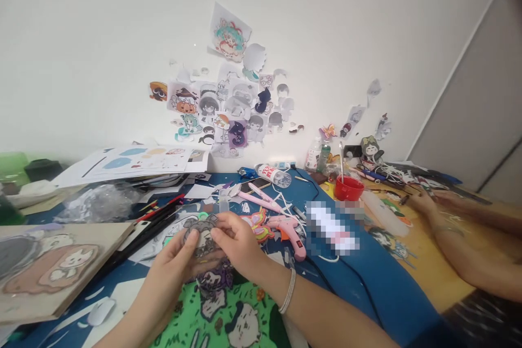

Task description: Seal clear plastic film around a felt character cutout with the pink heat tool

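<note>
Both my hands hold a small grey-and-white cartoon cutout (203, 240) with ears, above the middle of the desk. My left hand (179, 253) grips its left side, thumb on the front. On the right side, the thumb and fingers of my right hand (236, 239) pinch the edge. Some of my fingers are hidden behind the cutout. Below lies a green board (216, 323) covered with cartoon figures, and a purple-and-black cutout (214, 288) shows just under my hands. Close to my right hand are a pink glue gun (292, 232) and a pink-and-yellow butterfly-like piece (260, 224).
A thick cartoon panel (73, 266) fills the left side, near crumpled clear plastic (100, 204). Behind lie a pink flat-jawed tool (263, 197) and a bottle (279, 175). A red bowl (349, 190) holds a utensil. At right, another person's arms (452, 244) reach over a yellow surface.
</note>
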The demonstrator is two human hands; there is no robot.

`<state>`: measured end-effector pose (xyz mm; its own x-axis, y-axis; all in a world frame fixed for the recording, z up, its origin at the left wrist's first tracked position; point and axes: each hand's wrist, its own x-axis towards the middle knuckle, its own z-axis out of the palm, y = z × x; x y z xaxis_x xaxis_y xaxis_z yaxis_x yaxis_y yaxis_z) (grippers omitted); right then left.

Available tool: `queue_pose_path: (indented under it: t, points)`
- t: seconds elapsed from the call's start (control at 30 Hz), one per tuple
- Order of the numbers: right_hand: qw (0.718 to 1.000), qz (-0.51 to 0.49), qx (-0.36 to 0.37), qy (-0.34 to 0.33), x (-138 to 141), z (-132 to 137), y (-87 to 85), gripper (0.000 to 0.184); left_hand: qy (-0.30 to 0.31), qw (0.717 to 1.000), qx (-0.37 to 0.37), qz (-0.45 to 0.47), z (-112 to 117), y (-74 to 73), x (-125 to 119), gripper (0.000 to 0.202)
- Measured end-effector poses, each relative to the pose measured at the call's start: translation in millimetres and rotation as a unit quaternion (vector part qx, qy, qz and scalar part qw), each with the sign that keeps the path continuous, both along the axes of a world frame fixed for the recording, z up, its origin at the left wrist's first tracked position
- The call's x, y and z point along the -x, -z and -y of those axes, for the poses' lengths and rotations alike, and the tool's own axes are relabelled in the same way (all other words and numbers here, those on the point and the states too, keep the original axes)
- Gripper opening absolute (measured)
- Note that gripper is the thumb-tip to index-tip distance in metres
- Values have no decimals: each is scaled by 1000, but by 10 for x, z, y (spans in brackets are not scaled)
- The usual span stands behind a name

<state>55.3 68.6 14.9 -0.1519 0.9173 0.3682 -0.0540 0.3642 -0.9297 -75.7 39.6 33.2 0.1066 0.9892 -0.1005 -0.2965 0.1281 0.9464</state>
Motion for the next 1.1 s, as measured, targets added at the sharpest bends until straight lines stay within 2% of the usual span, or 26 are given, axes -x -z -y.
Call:
queue_pose_path:
  t: [0.1, 0.23, 0.37, 0.47, 0.5, 0.53, 0.57, 0.67, 0.77, 0.87, 0.97, 1.1]
  points:
    - [1000, 5, 11, -3, -3, -4, 0, 35, 13, 1000, 8, 21, 24, -33, 1, 35]
    - [1000, 3, 7, 5, 15, 13, -22, 29, -5, 1000, -10, 7, 14, -11, -12, 32]
    - [999, 1, 13, -36, -26, 6, -76, 27, -16, 1000, -11, -22, -24, 12, -7, 33]
    - [992, 111, -52, -32, -202, -89, -175, 32, -7, 1000, -13, -24, -38, 18, 19, 33]
    - [979, 186, -76, 31, -293, -143, -213, 34, -8, 1000, -10, -28, -38, 20, 28, 30]
    - [948, 281, -89, 118, -393, -206, -246, 36, -9, 999, -8, -34, -36, 23, 34, 28]
    - [932, 311, -81, 167, -499, -272, -270, 35, -9, 999, -6, -40, -34, 26, 37, 25]
    - [887, 380, -53, 256, -785, -454, -265, 28, 10, 998, -2, -58, -29, 38, 34, 17]
    - [842, 454, -12, 289, -937, -560, -167, 21, 28, 997, 9, -67, -34, 44, 26, 17]
    - [816, 500, 23, 291, -979, -611, -74, 20, 28, 997, 8, -72, -43, 33, 33, 23]
    - [809, 515, 44, 279, -1004, -645, -41, 20, 20, 997, 10, -75, -59, 27, 49, 30]
    - [817, 502, 52, 279, -1054, -684, -31, 24, 20, 998, 13, -64, -81, 44, 60, 42]
